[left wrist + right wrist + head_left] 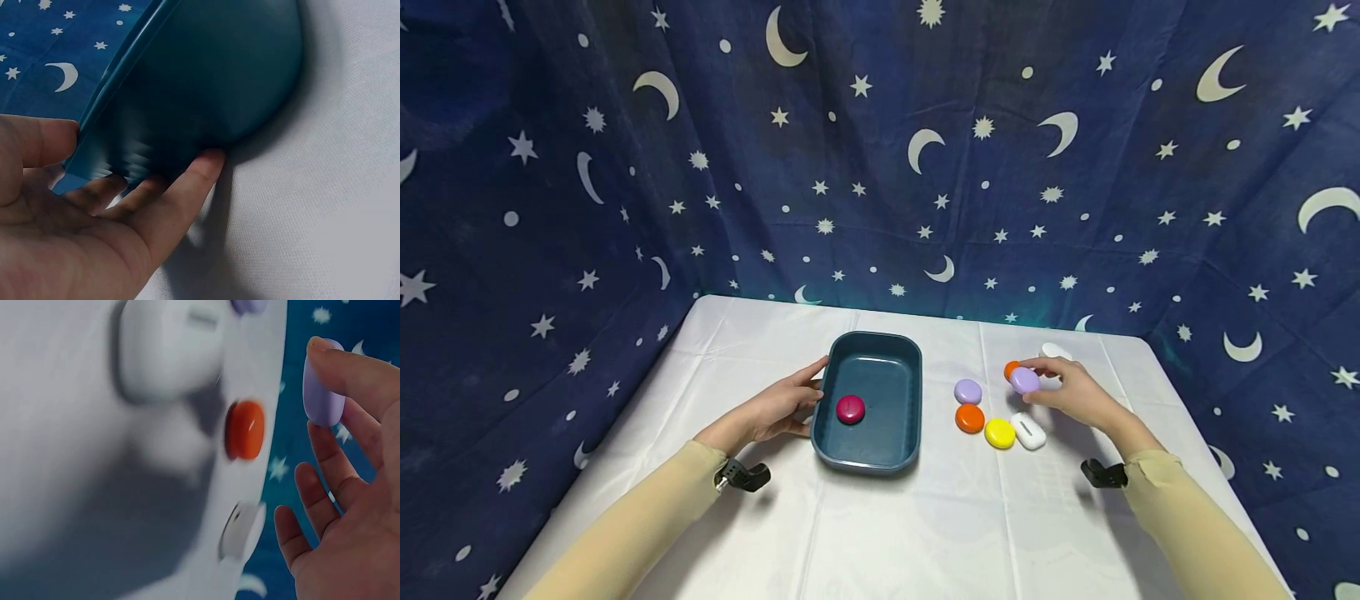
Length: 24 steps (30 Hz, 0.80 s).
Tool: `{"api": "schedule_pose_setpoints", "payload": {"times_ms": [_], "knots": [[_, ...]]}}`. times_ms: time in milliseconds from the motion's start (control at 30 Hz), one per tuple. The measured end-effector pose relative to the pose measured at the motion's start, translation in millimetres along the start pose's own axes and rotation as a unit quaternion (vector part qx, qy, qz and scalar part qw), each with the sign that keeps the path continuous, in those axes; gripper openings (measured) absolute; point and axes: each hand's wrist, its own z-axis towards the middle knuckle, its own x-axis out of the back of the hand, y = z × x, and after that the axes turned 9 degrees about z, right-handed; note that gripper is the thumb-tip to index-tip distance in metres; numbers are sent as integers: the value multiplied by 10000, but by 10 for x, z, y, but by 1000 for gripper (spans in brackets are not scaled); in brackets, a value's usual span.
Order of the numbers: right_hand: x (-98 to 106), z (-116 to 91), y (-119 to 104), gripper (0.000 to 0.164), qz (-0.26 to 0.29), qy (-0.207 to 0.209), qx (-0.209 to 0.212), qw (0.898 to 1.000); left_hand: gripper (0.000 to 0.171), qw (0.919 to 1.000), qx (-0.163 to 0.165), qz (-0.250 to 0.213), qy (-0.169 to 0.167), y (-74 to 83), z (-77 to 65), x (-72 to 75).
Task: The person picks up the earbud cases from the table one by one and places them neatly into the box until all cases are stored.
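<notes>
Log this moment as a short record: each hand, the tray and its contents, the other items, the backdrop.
left hand: touches outer left side of blue-green tray
right hand: pinches lilac disc, off the white table
tray contents: one dark red disc
right of tray: second lilac disc, orange disc, yellow disc, white case
near right hand: another orange disc, white item, both partly hidden in head view
backdrop: dark blue, moons and stars

Lilac disc (pixel 1024 381), held aloft; dark teal tray (pixel 883 375), open side up
</notes>
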Motion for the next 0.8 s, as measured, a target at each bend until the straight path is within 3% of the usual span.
{"api": "schedule_pose_setpoints", "payload": {"times_ms": [467, 800], "knots": [[-445, 263, -618, 57, 356, -483, 433, 9973, 67, 10000, 20, 2, 17, 8, 5, -3], [-750, 409, -946, 54, 315, -748, 1028, 9914, 67, 10000, 11, 23, 42, 8, 3, -6]]}}
